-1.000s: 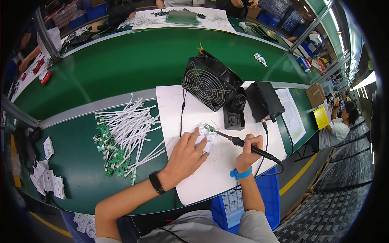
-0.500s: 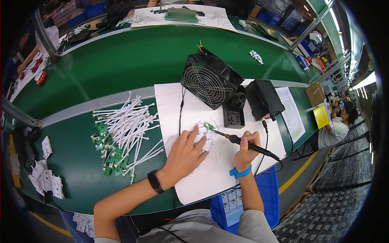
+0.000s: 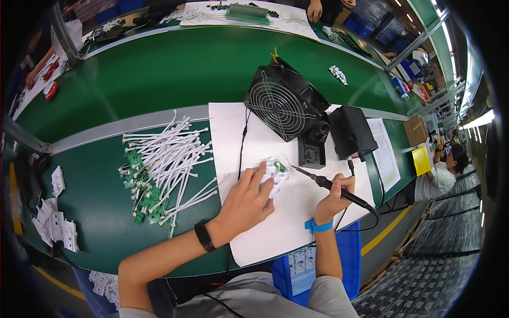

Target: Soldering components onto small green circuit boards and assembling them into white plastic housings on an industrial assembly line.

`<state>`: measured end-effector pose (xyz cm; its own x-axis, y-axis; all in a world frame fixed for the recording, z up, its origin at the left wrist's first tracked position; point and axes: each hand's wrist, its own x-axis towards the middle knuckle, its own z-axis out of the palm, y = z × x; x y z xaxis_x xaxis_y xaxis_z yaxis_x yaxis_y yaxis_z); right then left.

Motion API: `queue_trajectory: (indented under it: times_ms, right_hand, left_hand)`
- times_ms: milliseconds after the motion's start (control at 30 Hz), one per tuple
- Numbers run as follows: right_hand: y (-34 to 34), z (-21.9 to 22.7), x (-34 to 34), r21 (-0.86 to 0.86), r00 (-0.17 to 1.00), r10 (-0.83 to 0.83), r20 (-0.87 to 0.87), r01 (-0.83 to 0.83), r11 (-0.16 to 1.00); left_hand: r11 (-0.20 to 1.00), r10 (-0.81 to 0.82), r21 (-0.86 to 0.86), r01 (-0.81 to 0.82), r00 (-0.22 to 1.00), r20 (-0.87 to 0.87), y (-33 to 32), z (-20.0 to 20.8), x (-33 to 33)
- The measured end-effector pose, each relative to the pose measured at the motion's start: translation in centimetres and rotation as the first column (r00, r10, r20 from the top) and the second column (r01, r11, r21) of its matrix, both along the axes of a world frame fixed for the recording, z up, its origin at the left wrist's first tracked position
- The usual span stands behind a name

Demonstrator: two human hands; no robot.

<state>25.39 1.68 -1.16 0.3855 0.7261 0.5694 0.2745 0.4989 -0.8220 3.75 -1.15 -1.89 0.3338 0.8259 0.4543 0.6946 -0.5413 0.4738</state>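
Observation:
My right hand (image 3: 334,201) is closed around the black handle of a soldering iron (image 3: 321,181). The iron's tip points left and stands just apart from a small green circuit board (image 3: 280,167). That board sits on a white plastic housing (image 3: 269,183) lying on the white paper sheet (image 3: 254,249). With bent fingers, my left hand (image 3: 245,200) grips the housing from its left side and partly hides it. Left of the sheet lies a pile of white cable leads (image 3: 177,151) with green boards (image 3: 148,199) at their ends.
Behind the work stand a black fan (image 3: 281,100), a smaller black stand (image 3: 312,151) and a black box-shaped unit (image 3: 352,132). More white housings (image 3: 55,225) lie at the far left. A blue bin (image 3: 344,259) is below the bench edge. Across the bench shows a co-worker's hand (image 3: 314,9).
The soldering iron's tip has drawn back to the right, away from the green board. My left hand stays on the housing. A co-worker's hand has come into view at the top.

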Motion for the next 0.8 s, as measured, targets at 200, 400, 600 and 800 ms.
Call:
queue_trajectory:
  times_ms: [200,400,600,800]
  right_hand:
    - [-0.2,0.1,-0.4,-0.056,0.997,0.068,0.028,-0.066,0.996]
    - [0.3,-0.5,0.0,-0.074,0.998,0.067,0.016,-0.065,0.995]
    - [0.4,-0.7,1.1,-0.033,0.999,0.032,-0.002,-0.032,0.999]
    - [1.0,0.3,1.9,0.076,0.965,-0.255,-0.061,0.259,0.963]
  left_hand:
    - [1.000,0.015,-0.017,-0.015,1.000,0.021,-0.1,-0.2,-0.1]
    - [1.000,0.016,-0.003,-0.016,1.000,0.005,-0.1,-0.4,-0.4]
    - [1.000,-0.005,-0.013,0.004,0.999,-0.040,0.0,0.2,-0.5]
    - [1.000,-0.021,-0.021,0.021,1.000,-0.003,0.1,-0.2,-0.5]
